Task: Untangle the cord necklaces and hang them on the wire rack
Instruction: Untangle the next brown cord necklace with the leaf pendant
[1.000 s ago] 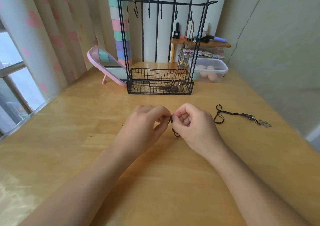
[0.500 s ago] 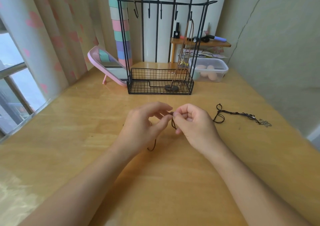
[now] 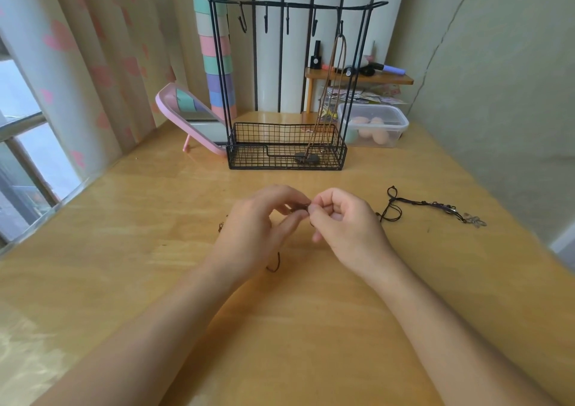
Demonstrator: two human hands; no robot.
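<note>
No text, label, brand or number can be read anywhere; the small bottle (image 3: 316,55) on the shelf (image 3: 385,79) is too blurred.

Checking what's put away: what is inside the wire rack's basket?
A dark pendant lies on the basket floor, on a brown cord necklace hanging from the rack's rightmost hook. The wire mesh partly covers it, so its shape is unclear.

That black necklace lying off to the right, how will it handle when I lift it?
Probably floppy: the black necklace lies in loose loops on the table. Its metal pendant end will likely hang lowest and swing. The looped cord may snag on itself.
</note>
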